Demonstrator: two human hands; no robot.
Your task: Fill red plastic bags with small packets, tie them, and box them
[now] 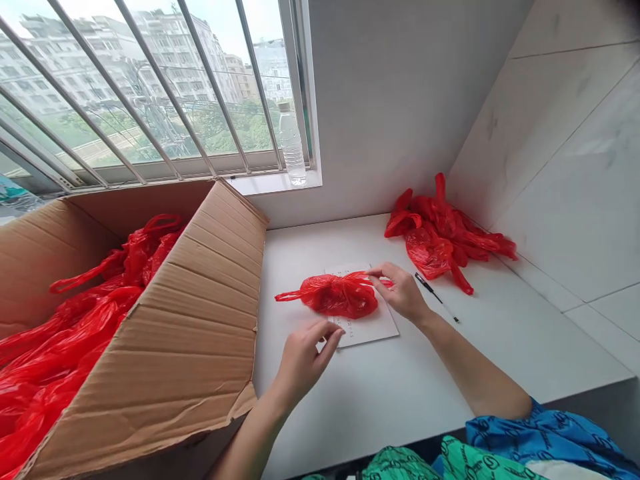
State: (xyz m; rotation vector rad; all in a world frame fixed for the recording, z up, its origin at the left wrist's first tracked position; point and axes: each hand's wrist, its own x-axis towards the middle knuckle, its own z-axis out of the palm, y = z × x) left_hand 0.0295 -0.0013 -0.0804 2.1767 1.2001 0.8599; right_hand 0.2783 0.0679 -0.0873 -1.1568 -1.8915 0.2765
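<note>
A knotted red plastic bag (338,295) lies on a white sheet of paper (373,325) with small print, in the middle of the white counter (400,387). My right hand (400,291) pinches the bag's right handle between thumb and fingers. My left hand (304,355) rests at the paper's near left corner, its fingers pinched on the sheet's edge just below the bag.
A large open cardboard box (200,320) full of red plastic bags (60,340) stands at the left. A pile of red bags (443,233) lies by the tiled right wall, with a black pen (436,297) beside it. A plastic bottle (292,143) stands on the barred window's sill.
</note>
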